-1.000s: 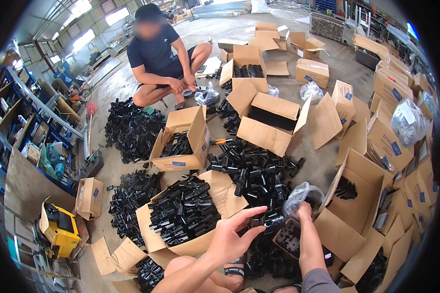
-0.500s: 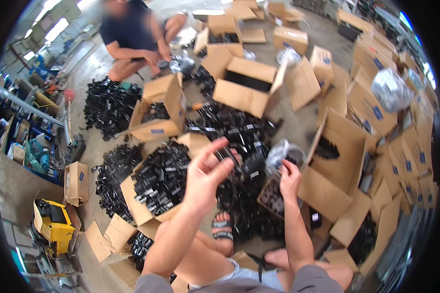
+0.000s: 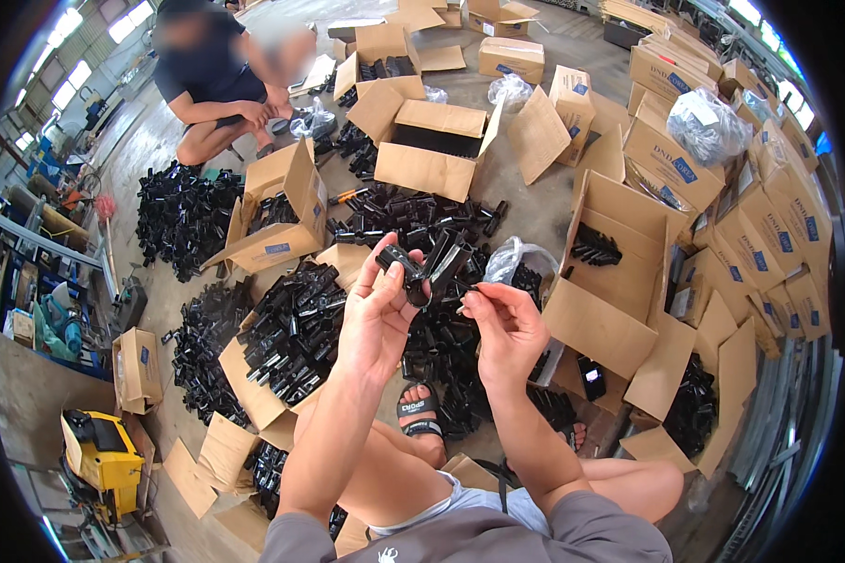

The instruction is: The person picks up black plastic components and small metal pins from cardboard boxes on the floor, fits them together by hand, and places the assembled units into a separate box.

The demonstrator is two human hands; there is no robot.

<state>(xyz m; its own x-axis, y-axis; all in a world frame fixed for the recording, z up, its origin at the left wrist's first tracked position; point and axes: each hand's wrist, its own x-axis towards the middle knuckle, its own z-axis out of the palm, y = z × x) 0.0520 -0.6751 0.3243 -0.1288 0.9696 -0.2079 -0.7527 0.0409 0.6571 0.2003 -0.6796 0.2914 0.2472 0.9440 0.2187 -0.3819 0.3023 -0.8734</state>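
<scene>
My left hand (image 3: 374, 324) is raised in front of me, its thumb and fingers closed on a black plastic part (image 3: 444, 263) with a long, glossy, channel-like end. Close to its right, my right hand (image 3: 509, 330) pinches a small dark piece (image 3: 466, 298) between thumb and fingertips, too small to name. That piece is near the part's lower end; whether they touch I cannot tell. Beneath both hands lies a heap of similar black parts (image 3: 455, 361). A clear plastic bag (image 3: 509, 261) with black pieces beside it sits just beyond my right hand.
An open carton (image 3: 610, 324) stands to the right, with stacked cartons (image 3: 756, 239) behind it. More black parts fill a carton (image 3: 296, 333) at left. A yellow machine (image 3: 108, 455) sits at lower left. Another person (image 3: 218, 84) squats at far left. My sandalled foot (image 3: 421, 413) is below.
My right hand has come from beside the clear bag leftward to my left hand, with a small piece in its fingertips. My left fingers have closed more around the black part. The view has shifted slightly.
</scene>
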